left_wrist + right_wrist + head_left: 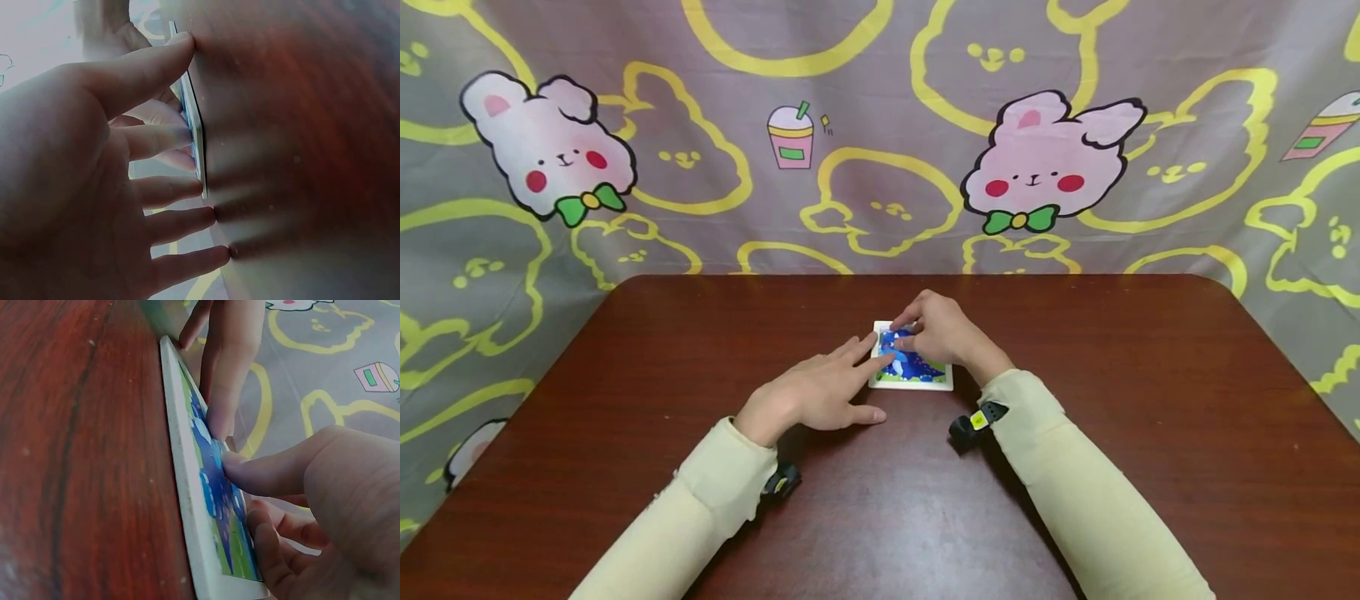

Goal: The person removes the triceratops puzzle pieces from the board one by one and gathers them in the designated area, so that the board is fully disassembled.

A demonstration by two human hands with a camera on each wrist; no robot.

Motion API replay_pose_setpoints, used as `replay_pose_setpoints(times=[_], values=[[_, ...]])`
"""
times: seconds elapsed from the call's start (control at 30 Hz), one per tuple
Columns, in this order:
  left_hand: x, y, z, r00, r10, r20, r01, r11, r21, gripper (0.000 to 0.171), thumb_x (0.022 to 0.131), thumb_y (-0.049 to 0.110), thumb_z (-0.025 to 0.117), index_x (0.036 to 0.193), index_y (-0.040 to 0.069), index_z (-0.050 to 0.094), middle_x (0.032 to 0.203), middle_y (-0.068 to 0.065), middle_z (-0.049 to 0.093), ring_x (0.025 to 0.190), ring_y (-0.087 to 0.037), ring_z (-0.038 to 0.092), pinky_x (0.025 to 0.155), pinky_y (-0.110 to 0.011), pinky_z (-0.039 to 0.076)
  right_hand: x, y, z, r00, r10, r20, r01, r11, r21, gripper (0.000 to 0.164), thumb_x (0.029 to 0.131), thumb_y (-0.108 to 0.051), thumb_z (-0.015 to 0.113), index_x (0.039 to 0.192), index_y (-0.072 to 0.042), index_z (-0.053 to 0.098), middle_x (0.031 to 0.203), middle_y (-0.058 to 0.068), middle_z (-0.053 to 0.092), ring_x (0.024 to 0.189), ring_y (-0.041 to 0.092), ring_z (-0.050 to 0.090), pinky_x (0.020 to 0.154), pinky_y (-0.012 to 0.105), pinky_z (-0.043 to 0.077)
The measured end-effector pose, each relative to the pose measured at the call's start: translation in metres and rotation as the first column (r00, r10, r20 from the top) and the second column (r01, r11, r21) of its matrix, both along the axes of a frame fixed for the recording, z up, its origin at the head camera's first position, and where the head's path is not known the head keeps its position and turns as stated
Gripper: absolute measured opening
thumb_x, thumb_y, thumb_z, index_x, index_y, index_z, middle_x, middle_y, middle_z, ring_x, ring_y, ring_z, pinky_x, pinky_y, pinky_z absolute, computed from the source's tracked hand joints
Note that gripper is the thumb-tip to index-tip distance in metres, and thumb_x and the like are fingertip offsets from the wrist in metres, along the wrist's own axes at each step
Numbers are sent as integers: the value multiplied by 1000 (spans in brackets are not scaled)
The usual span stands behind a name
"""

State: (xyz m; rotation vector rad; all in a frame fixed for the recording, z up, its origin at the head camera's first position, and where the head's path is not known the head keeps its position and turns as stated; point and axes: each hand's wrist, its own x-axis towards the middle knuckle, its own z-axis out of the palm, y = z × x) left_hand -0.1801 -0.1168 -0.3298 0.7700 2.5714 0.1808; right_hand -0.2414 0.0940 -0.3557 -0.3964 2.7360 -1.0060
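Note:
A small flat picture board [913, 386] with a white frame and a blue figure on green lies on the table. My left hand [823, 390] comes in from the left with fingers spread and fairly straight. Its index fingertip touches the picture, another finger is at the frame's left edge, and the thumb is out in front. From the right, my right hand [951, 333] bends over the board's far part. In the right wrist view, its thumb [269, 472] rests on the picture [219, 481], with bent fingers near the edge. Whether it pinches a loose piece is hidden.
The dark red-brown wooden table [625, 400] has rounded far corners. Behind it hangs a grey curtain [880, 125] with rabbits and yellow outlines. Black straps, one a right wrist strap [977, 421], sit at both cuffs.

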Motion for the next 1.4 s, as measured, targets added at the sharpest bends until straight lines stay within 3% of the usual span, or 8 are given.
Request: replay_pose_setpoints(times=[0.27,0.67,0.87,1.4], values=[[1,0,3,1000,-3,-4,3,1000,-11,86,102,54,65,171,27,23,182,-8,3,168,-34,7,131,-59,26,-2,-1,0,999,47,-14,-47,999,6,21,96,-17,79,117,-14,83,126,10,59,114,28,68,98,43,59],[2,5,3,1000,-6,-1,6,1000,-5,86,102,55,66,171,27,23,182,-7,3,168,-33,8,128,-58,33,2,1,0,1000,30,-8,-30,1000,-2,20,97,-16,79,116,-12,82,127,10,58,111,28,65,97,41,59],[2,3,3,1000,-6,-3,6,1000,-5,86,102,54,66,171,27,23,182,-7,2,168,-34,7,129,-59,31,2,0,-1,996,55,-75,-53,998,31,21,97,-16,79,117,-12,81,126,13,60,110,29,65,96,42,58],[2,1,2,1000,-1,-1,1,1000,1,86,102,55,66,171,28,22,182,-8,2,168,-34,7,128,-59,33,4,-7,0,997,12,-72,-9,999,50,23,96,-12,78,119,-9,78,123,13,62,114,31,64,102,44,58]])
